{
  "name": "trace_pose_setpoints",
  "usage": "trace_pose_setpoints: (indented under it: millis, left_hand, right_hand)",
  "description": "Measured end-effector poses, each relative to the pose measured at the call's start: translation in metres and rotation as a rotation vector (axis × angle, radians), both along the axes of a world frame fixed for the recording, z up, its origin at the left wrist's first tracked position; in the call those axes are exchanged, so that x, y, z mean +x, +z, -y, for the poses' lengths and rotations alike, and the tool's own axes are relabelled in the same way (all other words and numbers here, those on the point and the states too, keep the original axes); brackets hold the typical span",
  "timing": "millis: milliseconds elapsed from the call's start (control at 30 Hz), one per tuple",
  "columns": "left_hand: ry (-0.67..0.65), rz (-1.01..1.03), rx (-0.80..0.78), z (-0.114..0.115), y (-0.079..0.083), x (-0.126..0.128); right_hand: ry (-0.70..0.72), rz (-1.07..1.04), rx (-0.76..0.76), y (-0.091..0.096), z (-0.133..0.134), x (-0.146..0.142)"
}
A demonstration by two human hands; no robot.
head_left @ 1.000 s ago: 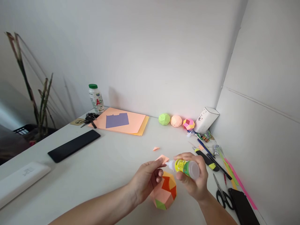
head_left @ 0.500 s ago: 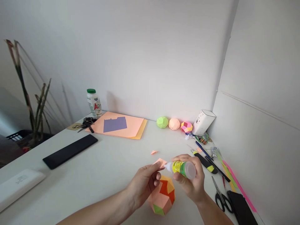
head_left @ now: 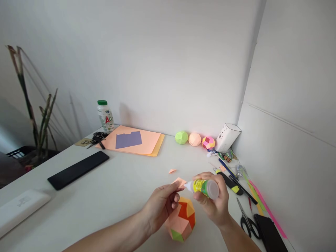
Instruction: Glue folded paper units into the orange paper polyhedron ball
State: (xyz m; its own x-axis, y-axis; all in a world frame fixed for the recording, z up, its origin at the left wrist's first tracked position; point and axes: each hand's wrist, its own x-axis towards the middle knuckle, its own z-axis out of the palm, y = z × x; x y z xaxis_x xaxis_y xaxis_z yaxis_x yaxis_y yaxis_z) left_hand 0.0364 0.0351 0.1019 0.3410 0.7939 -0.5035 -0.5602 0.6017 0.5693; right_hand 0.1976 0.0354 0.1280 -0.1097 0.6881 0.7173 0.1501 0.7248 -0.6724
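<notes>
My left hand (head_left: 161,206) pinches a small peach paper piece (head_left: 179,182) above the white table (head_left: 112,196). My right hand (head_left: 214,203) is wrapped round a glue bottle (head_left: 203,187) with a yellow-green label, and its white nozzle touches the paper piece. Just below both hands sits a paper polyhedron (head_left: 182,220) with peach, orange, yellow and green faces. A tiny peach scrap (head_left: 172,170) lies a little further back on the table.
Three paper balls, green (head_left: 181,137), peach (head_left: 194,139) and pink (head_left: 208,142), stand by the wall beside a white box (head_left: 227,137). Pens and scissors (head_left: 246,218) lie at right. Peach sheets (head_left: 136,140), a bottle (head_left: 105,113), keys and a black slab (head_left: 78,169) lie at left.
The view has shifted slightly. Both hands stay together, with the glue nozzle held against the paper piece.
</notes>
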Motion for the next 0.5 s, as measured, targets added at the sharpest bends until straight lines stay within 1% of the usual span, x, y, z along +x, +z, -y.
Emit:
trace_pose_setpoints:
  millis: [200, 500]
  left_hand:
    - [0.007, -0.007, 0.006, -0.0001, 0.0025, 0.0001]
    - [0.004, -0.007, 0.002, 0.0015, 0.0023, 0.0011]
  right_hand:
    - [0.010, 0.004, -0.029, 0.0037, 0.0014, -0.0012]
    - [0.035, -0.035, -0.081, 0.0038, 0.0015, -0.0034]
